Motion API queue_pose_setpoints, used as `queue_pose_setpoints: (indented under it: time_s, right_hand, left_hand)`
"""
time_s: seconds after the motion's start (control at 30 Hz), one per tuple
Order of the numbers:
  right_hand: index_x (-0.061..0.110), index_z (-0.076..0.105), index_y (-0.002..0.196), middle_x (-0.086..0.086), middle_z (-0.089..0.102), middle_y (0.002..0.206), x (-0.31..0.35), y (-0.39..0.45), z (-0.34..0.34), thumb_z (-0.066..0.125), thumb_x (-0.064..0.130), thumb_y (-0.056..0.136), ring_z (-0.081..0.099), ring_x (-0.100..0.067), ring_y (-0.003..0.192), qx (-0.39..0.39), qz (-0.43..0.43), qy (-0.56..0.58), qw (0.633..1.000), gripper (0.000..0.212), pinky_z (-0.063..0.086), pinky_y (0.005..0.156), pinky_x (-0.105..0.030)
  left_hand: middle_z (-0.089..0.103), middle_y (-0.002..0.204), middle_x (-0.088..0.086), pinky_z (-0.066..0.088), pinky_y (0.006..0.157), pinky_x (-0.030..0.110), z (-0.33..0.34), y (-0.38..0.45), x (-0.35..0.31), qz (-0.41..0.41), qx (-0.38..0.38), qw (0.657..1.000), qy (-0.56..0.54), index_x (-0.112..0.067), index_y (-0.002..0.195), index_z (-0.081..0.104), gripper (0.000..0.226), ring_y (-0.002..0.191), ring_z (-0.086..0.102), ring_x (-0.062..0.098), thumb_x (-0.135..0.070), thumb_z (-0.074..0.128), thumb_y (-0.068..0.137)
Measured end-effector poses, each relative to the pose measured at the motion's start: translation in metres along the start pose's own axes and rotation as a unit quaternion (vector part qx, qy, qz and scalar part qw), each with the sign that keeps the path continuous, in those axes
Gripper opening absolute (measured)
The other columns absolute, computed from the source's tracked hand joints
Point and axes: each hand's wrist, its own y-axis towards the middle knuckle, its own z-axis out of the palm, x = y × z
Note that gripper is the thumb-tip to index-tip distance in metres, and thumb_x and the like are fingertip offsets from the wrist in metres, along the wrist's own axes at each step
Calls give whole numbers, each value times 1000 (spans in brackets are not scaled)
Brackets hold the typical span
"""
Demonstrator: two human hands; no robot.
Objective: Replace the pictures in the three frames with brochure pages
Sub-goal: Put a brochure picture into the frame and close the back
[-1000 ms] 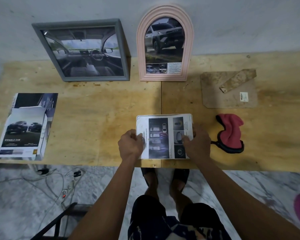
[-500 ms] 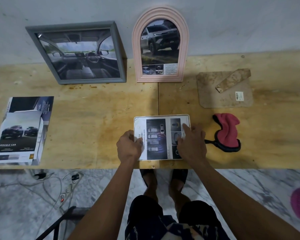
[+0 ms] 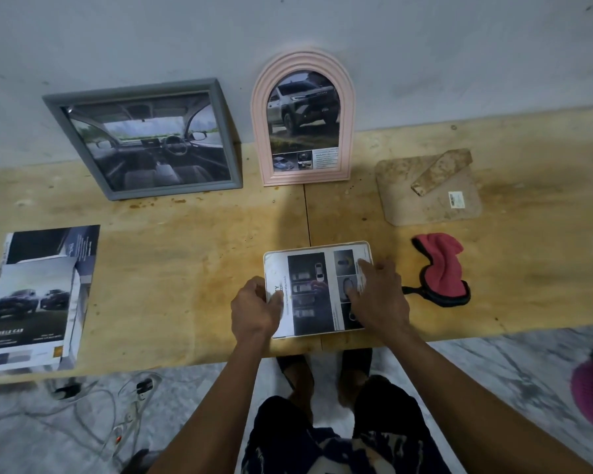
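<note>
On a stained wooden tabletop (image 3: 185, 268) against a grey wall (image 3: 425, 46), the left hand (image 3: 255, 307) grips a white frame (image 3: 317, 289); right hand (image 3: 380, 295) fingers press flat on it.

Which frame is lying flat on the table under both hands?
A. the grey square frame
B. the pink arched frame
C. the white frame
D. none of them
C: the white frame lies flat near the table edge under the left hand and right hand; the other two lean on the wall.

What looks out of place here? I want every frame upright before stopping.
The white frame lies flat near the table edge under both hands, its backing board off behind it. The grey frame and pink frame lean against the wall.
</note>
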Motion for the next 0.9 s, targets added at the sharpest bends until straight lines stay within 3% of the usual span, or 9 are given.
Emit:
queue_pose_setpoints:
  time_s: [0.1,0.2,0.23,0.3,0.43,0.5,0.63,0.77,0.9]
  right_hand:
    - [26,44,135,-2,32,142,-2,2,-7,57,41,91,38,-25,127,-38,20,35,998,49,47,83,-41]
    - [24,52,125,-3,42,135,-12,15,-16,44,47,91,44,-25,122,-51,21,21,998,42,44,82,-35]
    - [23,55,121,-3,48,133,-19,23,-18,39,49,90,48,-24,120,-49,27,23,998,44,42,83,-30]
    - [20,60,116,0,57,121,-29,39,-34,48,41,87,54,-19,110,-84,52,84,992,37,38,83,-19]
    - [16,58,123,-7,59,107,-50,66,-87,53,16,92,56,-19,84,-133,74,188,970,32,44,64,-31]
    - [18,58,123,-7,58,114,-66,87,-107,53,18,91,57,-23,95,-146,82,187,968,33,47,72,-34]
    - [15,57,123,-10,59,118,-100,132,-140,57,18,88,56,-28,107,-137,101,185,968,35,48,82,-36]
    - [11,56,129,-9,53,133,-120,185,-160,50,32,85,47,-30,122,-89,117,169,975,49,40,95,-33]
    - [8,49,131,-15,55,127,-131,218,-171,53,25,83,48,-34,119,-66,112,153,980,51,40,99,-38]
  left_hand:
    - [67,93,3,50,67,32,-2,3,-4,1,-2,1000,24,-15,112,60,42,85,63,23,-43,73,84]
    - [62,115,10,53,83,44,0,7,-20,45,-44,995,74,-12,124,57,56,106,57,30,-46,72,83]
    - [59,119,12,51,88,45,2,7,-30,67,-61,993,80,-12,127,56,56,110,54,32,-45,71,84]
    - [57,123,11,47,92,44,9,8,-58,104,-80,989,70,-15,128,56,50,114,52,31,-38,70,87]
    - [62,110,4,52,88,41,44,16,-118,156,-17,987,21,-18,121,61,40,103,57,24,-37,71,88]
    - [66,100,-1,57,84,39,64,19,-149,143,37,989,-20,-19,121,62,39,93,62,18,-36,73,87]
    - [67,88,-3,50,70,13,109,22,-205,121,90,988,-45,-18,118,60,36,81,63,9,-28,74,87]
    - [68,93,-3,53,83,27,150,39,-250,51,99,993,-30,-14,112,60,37,89,65,15,-27,78,81]
    - [59,95,-7,44,79,22,167,55,-281,-7,77,997,15,-17,101,57,29,94,60,17,-28,75,82]
